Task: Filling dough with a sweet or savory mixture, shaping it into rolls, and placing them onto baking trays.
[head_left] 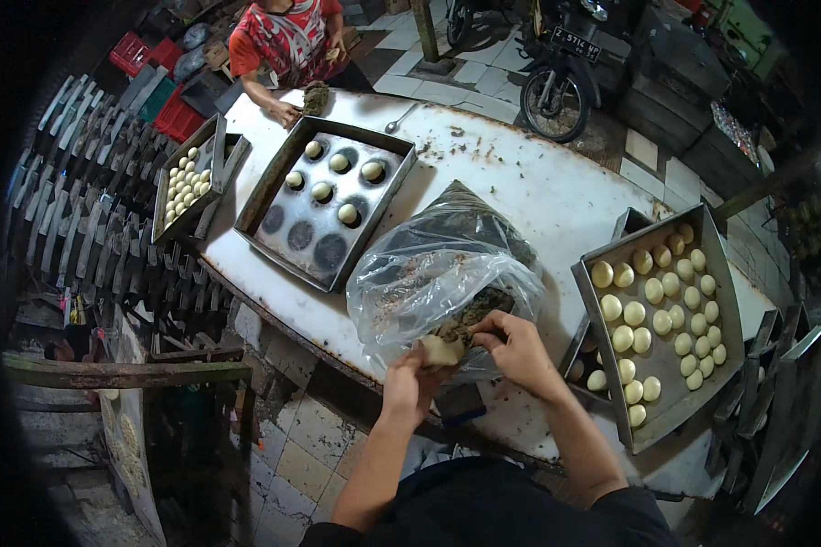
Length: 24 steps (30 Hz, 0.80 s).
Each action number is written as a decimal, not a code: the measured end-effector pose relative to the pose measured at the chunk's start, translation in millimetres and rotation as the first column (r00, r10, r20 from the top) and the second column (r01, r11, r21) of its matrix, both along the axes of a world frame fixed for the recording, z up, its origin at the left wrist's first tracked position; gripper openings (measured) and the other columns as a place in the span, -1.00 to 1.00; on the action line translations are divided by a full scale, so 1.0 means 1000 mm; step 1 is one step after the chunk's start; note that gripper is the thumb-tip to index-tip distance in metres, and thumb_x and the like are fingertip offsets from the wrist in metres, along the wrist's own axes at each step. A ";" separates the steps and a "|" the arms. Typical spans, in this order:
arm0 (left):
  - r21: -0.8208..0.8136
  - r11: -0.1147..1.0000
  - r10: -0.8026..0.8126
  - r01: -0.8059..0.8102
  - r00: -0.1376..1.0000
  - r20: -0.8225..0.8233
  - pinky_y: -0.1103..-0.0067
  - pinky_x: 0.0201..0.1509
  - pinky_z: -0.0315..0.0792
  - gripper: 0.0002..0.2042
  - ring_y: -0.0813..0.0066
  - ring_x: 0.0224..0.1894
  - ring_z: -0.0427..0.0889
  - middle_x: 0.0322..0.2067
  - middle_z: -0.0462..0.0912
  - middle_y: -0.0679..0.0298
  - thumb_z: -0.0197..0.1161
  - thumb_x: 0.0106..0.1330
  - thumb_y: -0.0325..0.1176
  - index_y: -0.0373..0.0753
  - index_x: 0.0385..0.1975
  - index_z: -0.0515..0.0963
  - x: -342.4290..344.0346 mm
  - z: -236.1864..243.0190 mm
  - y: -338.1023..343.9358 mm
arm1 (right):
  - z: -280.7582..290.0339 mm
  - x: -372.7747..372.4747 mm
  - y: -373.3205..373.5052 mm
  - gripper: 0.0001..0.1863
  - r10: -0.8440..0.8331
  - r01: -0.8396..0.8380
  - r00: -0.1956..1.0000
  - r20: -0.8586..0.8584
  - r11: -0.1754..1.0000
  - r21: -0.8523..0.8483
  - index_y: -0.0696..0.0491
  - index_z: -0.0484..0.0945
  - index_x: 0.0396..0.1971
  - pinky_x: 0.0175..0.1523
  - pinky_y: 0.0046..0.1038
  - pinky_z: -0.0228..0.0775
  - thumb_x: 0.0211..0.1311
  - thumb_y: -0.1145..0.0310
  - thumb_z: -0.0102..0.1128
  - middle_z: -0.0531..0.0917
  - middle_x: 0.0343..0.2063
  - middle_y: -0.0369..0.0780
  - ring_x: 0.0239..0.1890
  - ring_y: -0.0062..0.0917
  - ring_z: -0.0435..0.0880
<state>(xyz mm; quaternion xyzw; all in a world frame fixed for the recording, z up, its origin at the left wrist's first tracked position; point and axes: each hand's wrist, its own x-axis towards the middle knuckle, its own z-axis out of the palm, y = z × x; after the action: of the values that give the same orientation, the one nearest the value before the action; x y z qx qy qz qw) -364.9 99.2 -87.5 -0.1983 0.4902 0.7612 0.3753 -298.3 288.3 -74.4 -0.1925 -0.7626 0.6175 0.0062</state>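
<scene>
My left hand (407, 394) is closed around a pale, flattened piece of dough (441, 352) at the mouth of a clear plastic bag (388, 296). Dark brown crumbly filling (476, 310) shows in the bag, just beyond the dough. Beside the dough, at its right, my right hand (517, 351) has thumb and fingers pinched together; whatever lies between them is too small to make out. The bag rests on the white table (520, 182), at its near side in front of me.
A metal tray (675, 387) of many round dough balls stands at right, stacked over another. Far left, a tray (365, 232) holds several balls, with a smaller filled tray (184, 219) beyond it. A person's hand (285, 114) touches the table near a dark clump (316, 97) and a spoon (400, 118).
</scene>
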 end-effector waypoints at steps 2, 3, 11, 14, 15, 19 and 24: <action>0.183 0.980 0.064 -0.078 0.995 0.081 0.14 0.24 0.57 -0.64 0.06 0.10 0.65 0.09 0.58 -0.06 -0.17 0.62 -0.34 -0.49 0.17 0.39 -0.004 -0.002 0.014 | -0.022 0.010 -0.021 -0.90 -0.210 0.225 0.953 -0.218 0.973 0.047 0.25 0.61 -0.29 -0.11 -0.42 0.51 0.20 0.67 0.27 0.69 -0.35 -0.05 -0.29 -0.33 0.70; 0.190 0.979 0.065 -0.078 0.995 0.075 0.14 0.24 0.57 -0.64 0.06 0.10 0.65 0.09 0.58 -0.06 -0.17 0.62 -0.34 -0.49 0.17 0.39 -0.005 -0.009 0.009 | -0.026 0.014 -0.026 -0.90 -0.208 0.225 0.952 -0.226 0.973 0.052 0.25 0.61 -0.29 -0.11 -0.42 0.51 0.20 0.67 0.27 0.69 -0.35 -0.05 -0.29 -0.33 0.70; 0.211 0.913 0.366 -0.351 0.930 -0.040 0.19 0.19 0.61 -0.66 0.13 0.06 0.65 0.06 0.61 0.00 -0.15 0.64 -0.27 -0.40 0.14 0.43 0.011 -0.025 -0.054 | -0.032 0.021 -0.017 -0.84 -0.056 0.218 0.955 -0.290 0.794 0.567 0.16 0.64 -0.35 -0.05 -0.15 0.47 0.06 0.62 0.14 0.67 -0.23 -0.04 -0.15 -0.12 0.64; 0.448 0.875 0.242 -0.183 0.967 -0.077 0.15 0.29 0.55 -0.57 0.04 0.18 0.58 0.16 0.54 -0.05 -0.22 0.66 -0.19 -0.42 0.25 0.35 0.039 -0.002 -0.068 | -0.026 0.021 -0.021 -0.82 -0.023 0.144 0.989 -0.149 0.441 0.886 0.16 0.67 -0.25 0.08 -0.15 0.42 0.10 0.55 0.24 0.65 -0.10 -0.02 -0.03 -0.12 0.59; 0.478 0.869 0.187 -0.124 0.979 -0.086 0.08 0.31 0.52 -0.55 0.03 0.19 0.58 0.15 0.55 -0.04 -0.21 0.66 -0.16 -0.42 0.25 0.34 0.051 0.012 -0.077 | -0.015 0.024 -0.032 -0.76 0.000 0.181 0.970 -0.242 0.663 0.726 0.16 0.67 -0.16 0.18 -0.15 0.38 0.15 0.53 0.27 0.63 -0.02 -0.01 0.07 -0.12 0.56; 0.444 0.895 0.123 -0.054 0.984 -0.129 0.15 0.24 0.59 -0.58 0.08 0.08 0.64 0.10 0.58 0.02 -0.16 0.65 -0.15 -0.37 0.22 0.38 0.108 0.040 -0.133 | 0.043 0.079 -0.138 -0.58 0.241 -0.071 0.824 -0.512 0.942 0.329 0.12 0.59 0.13 0.40 -0.19 0.23 0.25 0.44 0.32 0.58 0.16 -0.01 0.34 -0.15 0.44; 0.424 0.904 0.065 0.061 0.958 -0.278 0.35 0.05 0.69 -0.69 0.27 0.04 0.69 0.02 0.62 0.12 -0.02 0.62 -0.30 -0.34 0.19 0.41 0.175 0.028 -0.196 | 0.056 0.176 -0.211 -0.37 0.352 -0.192 0.810 -0.469 0.915 0.354 0.13 0.46 0.29 0.50 -0.22 0.13 0.18 0.46 0.39 0.47 0.31 -0.06 0.45 -0.18 0.32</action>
<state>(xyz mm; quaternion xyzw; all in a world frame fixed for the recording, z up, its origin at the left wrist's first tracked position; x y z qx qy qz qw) -190.0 -96.9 -60.0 0.0004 0.3599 0.8711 0.3341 -122.0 77.0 -18.6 0.0984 -0.8335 0.5219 0.1523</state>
